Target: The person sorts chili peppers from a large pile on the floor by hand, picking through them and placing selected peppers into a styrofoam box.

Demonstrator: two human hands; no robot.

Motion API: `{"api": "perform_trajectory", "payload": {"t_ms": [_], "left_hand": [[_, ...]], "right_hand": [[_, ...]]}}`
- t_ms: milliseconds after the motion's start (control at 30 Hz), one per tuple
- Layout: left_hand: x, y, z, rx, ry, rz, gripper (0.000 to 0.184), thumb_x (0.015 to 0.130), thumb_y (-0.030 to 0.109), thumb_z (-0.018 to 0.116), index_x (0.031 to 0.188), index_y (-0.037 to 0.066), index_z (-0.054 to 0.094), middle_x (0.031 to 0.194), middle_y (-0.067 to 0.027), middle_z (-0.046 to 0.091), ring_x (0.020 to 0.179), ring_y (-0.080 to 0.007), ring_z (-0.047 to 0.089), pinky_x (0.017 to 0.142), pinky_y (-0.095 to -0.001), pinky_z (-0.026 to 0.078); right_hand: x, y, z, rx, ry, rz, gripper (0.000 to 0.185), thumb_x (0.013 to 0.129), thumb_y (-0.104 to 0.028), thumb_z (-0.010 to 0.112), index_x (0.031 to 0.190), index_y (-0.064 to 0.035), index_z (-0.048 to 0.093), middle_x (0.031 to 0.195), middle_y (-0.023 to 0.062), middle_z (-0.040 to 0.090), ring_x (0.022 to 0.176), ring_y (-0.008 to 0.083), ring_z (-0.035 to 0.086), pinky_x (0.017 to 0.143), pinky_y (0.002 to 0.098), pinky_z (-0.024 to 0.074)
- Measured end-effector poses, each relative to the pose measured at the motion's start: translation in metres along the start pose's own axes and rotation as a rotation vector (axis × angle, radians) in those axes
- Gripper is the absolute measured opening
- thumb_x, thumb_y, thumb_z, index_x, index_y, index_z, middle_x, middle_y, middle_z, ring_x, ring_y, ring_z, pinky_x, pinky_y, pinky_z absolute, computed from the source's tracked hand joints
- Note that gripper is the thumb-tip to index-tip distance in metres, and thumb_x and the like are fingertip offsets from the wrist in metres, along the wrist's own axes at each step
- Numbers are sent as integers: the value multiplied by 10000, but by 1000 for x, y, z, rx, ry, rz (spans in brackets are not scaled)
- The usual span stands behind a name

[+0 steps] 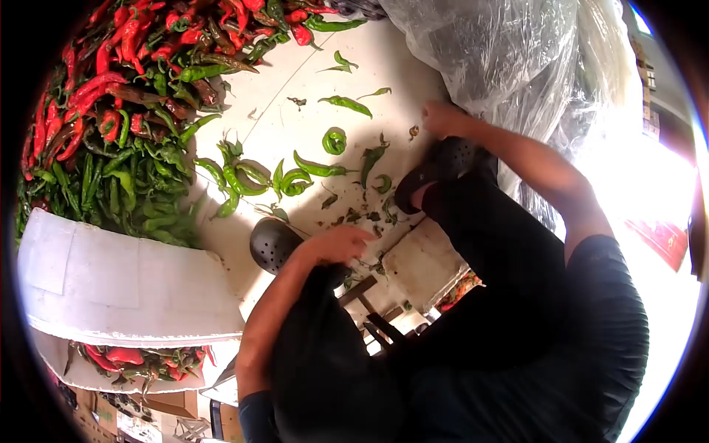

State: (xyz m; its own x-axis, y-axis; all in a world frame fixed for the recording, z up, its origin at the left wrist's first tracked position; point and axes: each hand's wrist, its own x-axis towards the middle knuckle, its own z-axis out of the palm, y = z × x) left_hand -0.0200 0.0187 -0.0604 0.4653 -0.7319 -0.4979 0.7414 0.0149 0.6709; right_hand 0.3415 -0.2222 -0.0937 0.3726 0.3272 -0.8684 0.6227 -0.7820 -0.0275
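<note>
Long, glossy red and green peppers (90, 90) lie heaped; curled green ones (347, 103) lie loose on pale tiled floor (275, 127) — left hand's (341, 244) and right hand's (445, 120) grip unclear.

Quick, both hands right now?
Left hand: near the plant scraps, no pepper visible in it; grip can't be told.
Right hand: beside a dark clog, blurred; can't tell whether it holds anything.

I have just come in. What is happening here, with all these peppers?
A person sits over scattered green peppers on the pale floor, beside a large red and green heap. The right hand is near the right shoe, the left hand near the left knee. Neither clearly holds anything.
</note>
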Motion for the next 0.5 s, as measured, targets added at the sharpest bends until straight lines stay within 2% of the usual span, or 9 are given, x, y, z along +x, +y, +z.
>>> {"api": "perform_trajectory", "payload": {"t_ms": [67,167,200,300,333,400,433,467,500], "left_hand": [[24,-27,4,285,-123,86,546,924,232,639,1441,100,527,1277,-172,649,1093,-255,656,921,-372,536],[42,-41,-1,278,14,68,603,918,216,631,1491,129,466,1317,-219,620,1115,-266,650,975,-375,501],[45,-37,-2,277,54,56,639,921,192,619,1525,145,415,1314,-229,619,1109,-272,652,958,-375,510],[40,-33,1,118,100,75,585,934,167,603,1494,114,445,1285,-203,633,1083,-266,657,920,-371,527],[41,-31,-1,62,154,24,550,940,158,598,1471,103,464,1265,-191,637,1074,-258,655,901,-367,533],[42,-29,-10,-50,273,-84,483,953,140,587,1424,83,502,1226,-168,645,1056,-242,651,864,-361,544],[37,-19,-13,-171,380,-73,454,954,131,589,1398,71,516,1203,-155,648,1046,-231,648,850,-355,545],[32,-9,-17,-293,483,-61,426,955,122,591,1371,60,531,1181,-143,651,1036,-219,644,836,-348,547],[28,-2,-19,-417,586,-50,398,955,112,593,1345,48,545,1158,-131,655,1026,-208,641,823,-342,548]], "right_hand": [[-52,-34,7,156,284,28,299,857,-136,593,1120,-1,545,1005,245,637,981,425,627,821,502,499],[-64,-64,32,-94,549,-213,336,849,-147,626,1094,38,491,914,267,664,887,407,676,766,548,522],[-64,-71,34,-149,371,-202,358,869,-159,626,1109,43,453,935,268,658,885,427,668,786,541,529],[-64,-92,43,-25,156,-160,387,867,-161,637,1115,50,427,975,282,654,910,445,661,802,532,531],[-74,-109,40,45,159,-207,401,861,-136,641,1123,56,406,967,301,652,936,458,658,819,532,524],[-72,-141,47,158,157,-136,459,872,-166,644,1175,45,372,1024,310,638,989,472,633,850,520,509],[-72,-157,47,219,153,-97,487,878,-181,646,1201,40,355,1052,314,631,1015,479,621,866,514,502],[-75,-166,46,330,158,-94,453,880,-137,620,1209,54,373,1064,327,627,1036,485,614,890,518,491],[-70,-170,50,423,198,-144,434,880,-123,611,1204,54,384,1063,327,628,1031,480,621,886,516,495]]}}
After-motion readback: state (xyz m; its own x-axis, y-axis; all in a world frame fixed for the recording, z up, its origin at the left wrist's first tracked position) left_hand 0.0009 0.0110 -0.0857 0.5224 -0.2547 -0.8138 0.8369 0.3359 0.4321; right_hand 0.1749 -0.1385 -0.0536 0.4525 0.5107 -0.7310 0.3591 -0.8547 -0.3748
